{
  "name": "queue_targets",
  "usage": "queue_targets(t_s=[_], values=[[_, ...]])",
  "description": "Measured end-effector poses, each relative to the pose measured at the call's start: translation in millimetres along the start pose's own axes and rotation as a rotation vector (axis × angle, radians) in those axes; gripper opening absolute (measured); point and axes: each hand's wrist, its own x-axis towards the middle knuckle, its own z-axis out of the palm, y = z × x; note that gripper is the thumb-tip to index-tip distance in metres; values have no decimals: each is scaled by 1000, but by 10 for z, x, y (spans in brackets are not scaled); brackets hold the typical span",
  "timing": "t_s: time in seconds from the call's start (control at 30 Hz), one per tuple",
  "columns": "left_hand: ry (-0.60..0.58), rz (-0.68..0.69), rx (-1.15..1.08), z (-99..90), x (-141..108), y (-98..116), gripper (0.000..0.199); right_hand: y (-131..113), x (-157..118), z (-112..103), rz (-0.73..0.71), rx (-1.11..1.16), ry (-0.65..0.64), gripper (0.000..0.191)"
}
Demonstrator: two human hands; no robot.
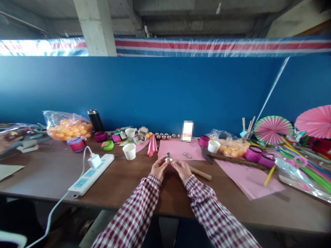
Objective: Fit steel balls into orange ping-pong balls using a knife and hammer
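My left hand (159, 167) is closed on a small shiny round metal piece (168, 159) with a dark tip pointing up. My right hand (183, 168) pinches at the same piece from the other side, its fingertips touching or very near it. Both hands are held over the brown table (139, 186), near its front edge. Just right of my right hand lies a wooden handle (201, 173), its other end hidden behind the hand. Beyond the hands, small metal bits (187, 155) rest on a pink sheet (170, 146), with shiny metal balls (165, 136) lined up at its far edge.
A white power strip (90, 175) with a plugged-in charger lies left. White paper cups (129, 152), a bag of orange balls (69, 129) and a black flask (95, 120) stand behind. On the right are a hammer (238, 160), pink paper (248, 177) and paper fans (274, 129).
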Motion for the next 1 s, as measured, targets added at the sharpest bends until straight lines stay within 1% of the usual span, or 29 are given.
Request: queue_targets(t_s=[0.17,0.33,0.47,0.73,1.0], values=[[-11,1,6,-8,11,-5,44,15,5,-9,17,-4,48,31],[16,3,8,12,10,-2,43,-27,2,16,16,15,104,33],[43,18,14,45,-1,12,44,-73,-9,29,15,22,101,37],[52,17,22,42,3,10,44,-143,-29,32,13,-3,103,33],[45,26,54,31,12,-9,43,-105,-7,36,11,-34,139,33]])
